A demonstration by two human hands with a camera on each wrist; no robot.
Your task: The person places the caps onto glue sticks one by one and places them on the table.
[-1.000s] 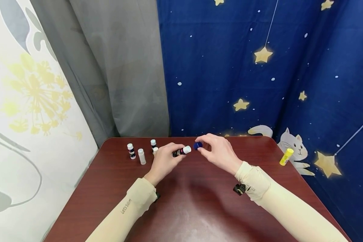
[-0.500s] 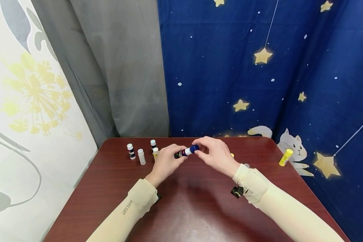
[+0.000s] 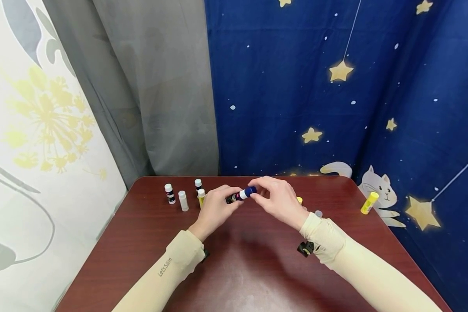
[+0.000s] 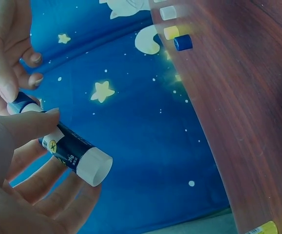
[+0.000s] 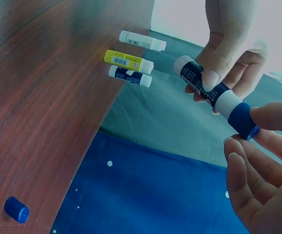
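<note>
Facing each other, the hands (image 3: pixel 217 204) (image 3: pixel 279 199) hold a tilted, blue-capped glue stick (image 3: pixel 241 195).

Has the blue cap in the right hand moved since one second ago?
Yes: the cap went slightly left, away from the yellow stick at far right, and now meets the held stick.

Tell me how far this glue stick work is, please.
Done: the yellow glue stick farthest right looks capped. In hand: the left hand holds a dark glue stick; the right hand pinches a blue cap on its end. Probably left: four white-topped sticks, with loose caps lying on the table.
</note>
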